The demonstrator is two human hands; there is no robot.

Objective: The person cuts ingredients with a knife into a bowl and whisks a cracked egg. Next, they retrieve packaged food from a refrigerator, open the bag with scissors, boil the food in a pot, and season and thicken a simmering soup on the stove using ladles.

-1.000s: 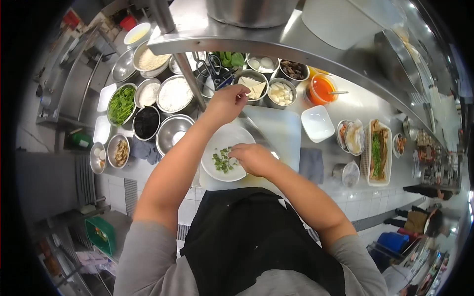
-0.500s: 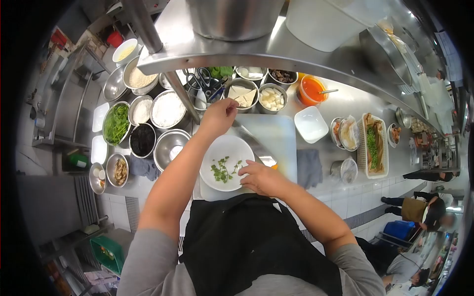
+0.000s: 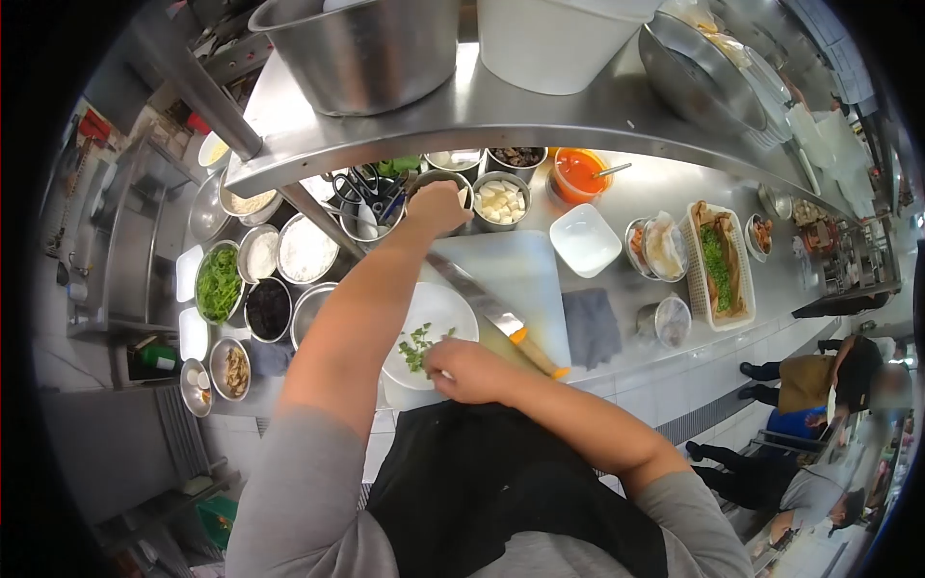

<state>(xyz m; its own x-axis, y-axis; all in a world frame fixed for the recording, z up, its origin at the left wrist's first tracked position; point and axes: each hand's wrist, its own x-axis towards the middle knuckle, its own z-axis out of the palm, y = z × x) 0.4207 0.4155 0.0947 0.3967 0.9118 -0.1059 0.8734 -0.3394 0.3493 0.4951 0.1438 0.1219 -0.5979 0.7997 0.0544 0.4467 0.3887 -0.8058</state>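
Note:
My left hand (image 3: 441, 207) reaches into a small metal bowl (image 3: 424, 181) of pale, flat slices at the back of the counter; its fingertips are hidden. Closer to me, my right hand (image 3: 467, 371) is curled at the near right side of a white bowl (image 3: 453, 313). Whatever its closed fingers hold, if anything, does not show. Green herb sprigs (image 3: 414, 347) lie inside that bowl, just left of my right fingers. A large knife (image 3: 496, 313) with orange bands on its handle rests on the cutting board (image 3: 525, 265) beside the bowl.
A metal shelf (image 3: 482, 130) with large pots overhangs the counter. Bowls of white cubes (image 3: 501, 200) and orange liquid (image 3: 581, 176) stand behind the board. A white dish (image 3: 585, 239), grey cloth (image 3: 591, 326) and herb basket (image 3: 718, 270) are right; several ingredient bowls are left.
My left hand has gone down into the bowl of slices. My right hand has moved left over the white bowl and its fingers have curled in. The view has shifted, showing more of the knife.

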